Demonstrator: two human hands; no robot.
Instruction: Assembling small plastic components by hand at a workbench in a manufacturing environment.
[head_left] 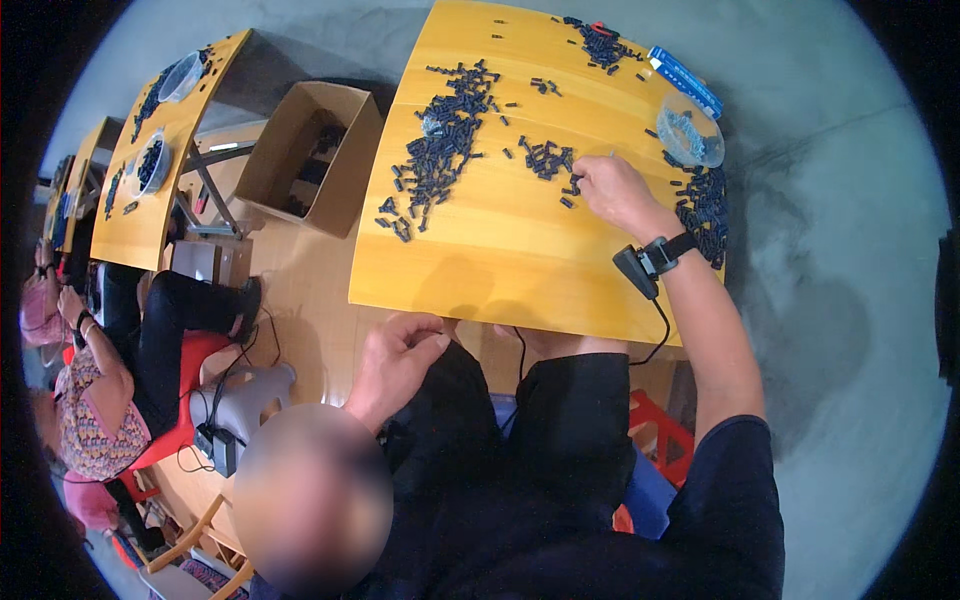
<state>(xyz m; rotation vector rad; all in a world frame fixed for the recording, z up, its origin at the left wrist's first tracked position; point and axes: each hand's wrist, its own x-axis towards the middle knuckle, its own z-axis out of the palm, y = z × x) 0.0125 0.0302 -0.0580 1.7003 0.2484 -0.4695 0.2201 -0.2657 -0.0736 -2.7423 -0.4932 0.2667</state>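
Observation:
On the yellow table (520, 260) lie many short, black, tube-like parts. My right hand (615, 190) reaches over the table at the right edge of a small middle pile of black parts (545, 160). Its fingertips are pinched together at a small black part (575, 186). A dark strap with a small black device (645, 262) sits on that wrist, and a cable hangs from it. Just off the near table edge, above my lap, my left hand (398, 362) is closed with thumb and fingers together; anything between them is too small to make out.
A large black-part pile (440, 145) spreads on the left, another (704, 215) along the right edge. A clear bowl (690, 130) and blue box (685, 82) stand at the right. An open cardboard box (310, 160) stands left of the table. Another person (100, 400) sits farther left.

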